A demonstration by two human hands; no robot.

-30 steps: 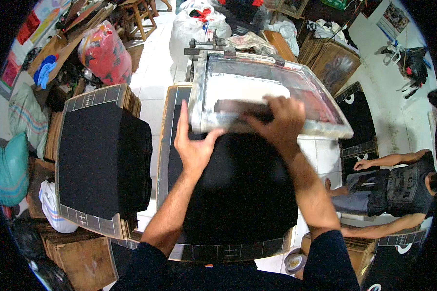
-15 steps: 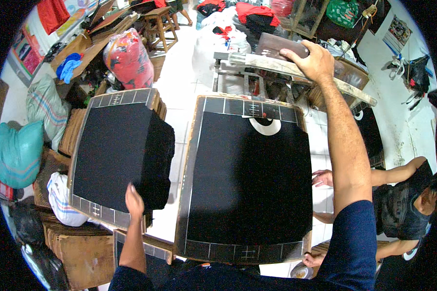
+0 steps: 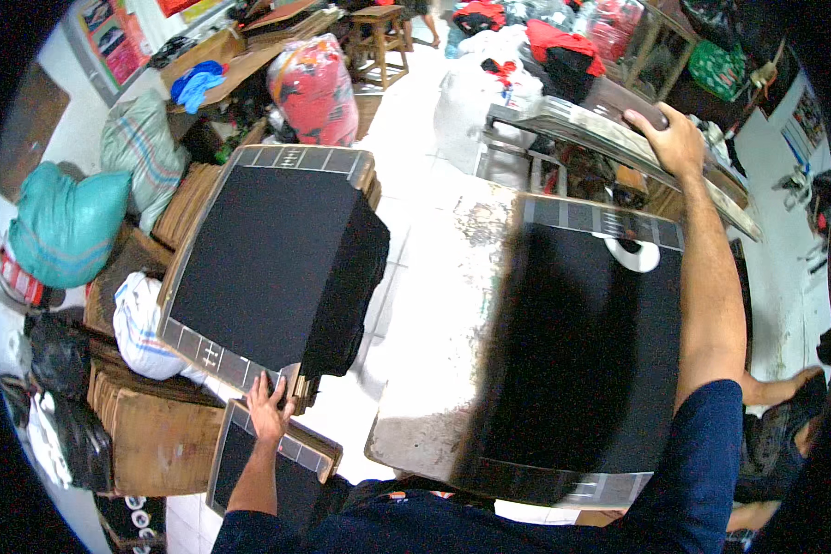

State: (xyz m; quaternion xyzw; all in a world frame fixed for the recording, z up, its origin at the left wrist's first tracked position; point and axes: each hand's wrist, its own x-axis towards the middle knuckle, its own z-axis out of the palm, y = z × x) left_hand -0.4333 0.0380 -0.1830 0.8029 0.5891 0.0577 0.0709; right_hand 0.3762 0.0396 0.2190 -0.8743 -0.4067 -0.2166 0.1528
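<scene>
My left hand (image 3: 270, 409) is open, its fingers spread over the near corner of a stack of boards (image 3: 223, 355). Black cloth (image 3: 258, 249) covers the top board and hangs in a thick fold down its right side. My right hand (image 3: 676, 143) is closed round the end of a dark brown flat block (image 3: 626, 103), at the raised long frame (image 3: 609, 129). Below that arm lies a second cloth-covered board (image 3: 577, 351), its left edge blurred, with a white ring print (image 3: 635, 253) near its far end. It rests over a pale, stained tabletop (image 3: 434, 360).
A co-worker in dark clothes (image 3: 780, 443) is at the right edge. Another dark board (image 3: 240, 462) lies low at the near left. Stacked wooden boards (image 3: 162, 443), a teal sack (image 3: 69, 222) and a red-filled bag (image 3: 314, 97) stand left. A wooden stool (image 3: 379, 46) stands far back.
The right cloth-covered board has shifted right, uncovering the stained tabletop. My left hand has moved off the cloth to the stack's near corner, fingers spreading. The view has swung left.
</scene>
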